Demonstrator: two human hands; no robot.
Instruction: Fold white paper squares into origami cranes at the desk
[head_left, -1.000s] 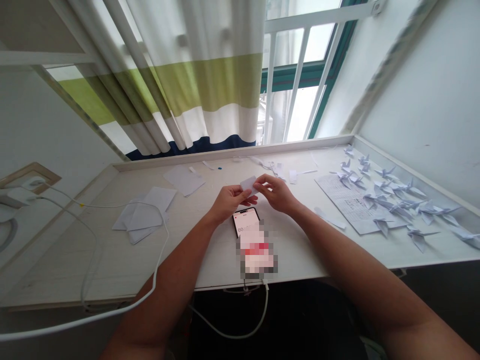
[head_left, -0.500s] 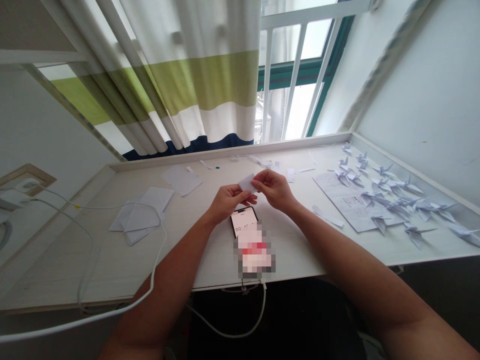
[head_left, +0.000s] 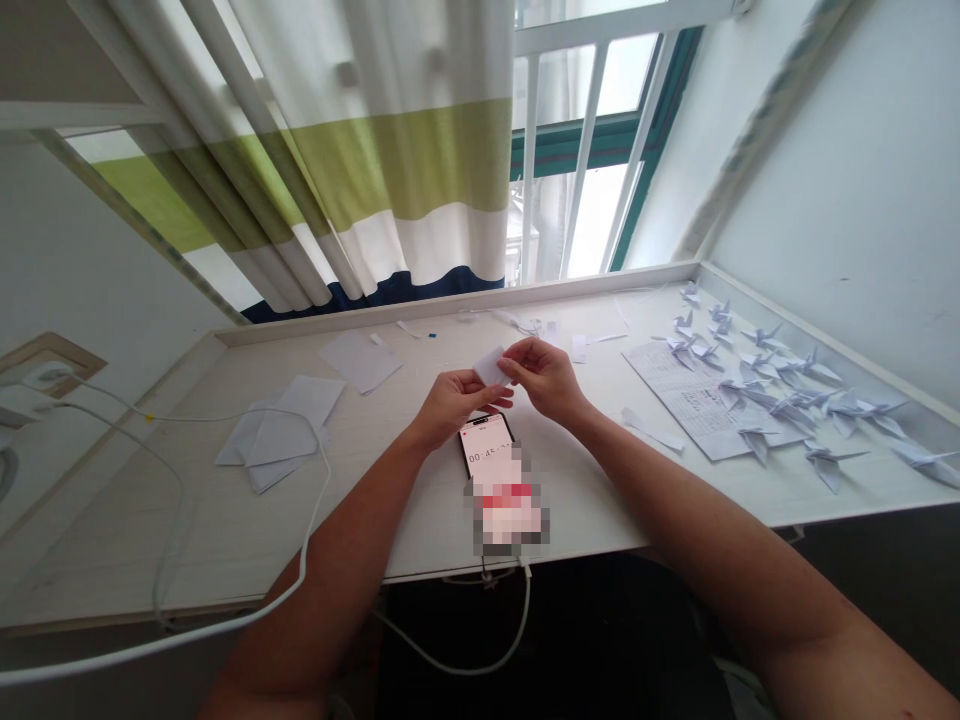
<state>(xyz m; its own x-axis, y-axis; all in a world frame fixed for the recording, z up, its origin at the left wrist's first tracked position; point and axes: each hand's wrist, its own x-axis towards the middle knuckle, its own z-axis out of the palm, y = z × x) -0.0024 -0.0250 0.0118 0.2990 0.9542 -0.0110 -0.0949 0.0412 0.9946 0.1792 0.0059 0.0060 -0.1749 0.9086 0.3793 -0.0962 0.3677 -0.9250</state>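
A small white paper rectangle (head_left: pixel 489 367) is pinched between my two hands above the desk. My left hand (head_left: pixel 456 403) grips its lower left side, and my right hand (head_left: pixel 545 377) pinches its right end with the fingertips. Just below my left hand, a smartphone (head_left: pixel 486 445) lies face up showing a timer-like display, and a pixelated blur (head_left: pixel 506 505) hides its lower part. Several folded white paper cranes (head_left: pixel 780 385) stand at the right, some on a printed sheet (head_left: pixel 694 400). Loose white paper sheets (head_left: pixel 281 435) lie to the left.
The pale wood-grain desk (head_left: pixel 187 520) runs along a window with a striped curtain (head_left: pixel 397 170). A white cable (head_left: pixel 304 570) crosses the desk's left side and drops over its front edge. Paper strips (head_left: pixel 645 430) and scraps lie about. A wall rises along the right edge.
The whole view has drifted slightly, with the desk sitting a little further left and lower. Both hands still hold the white paper, which has shifted only slightly.
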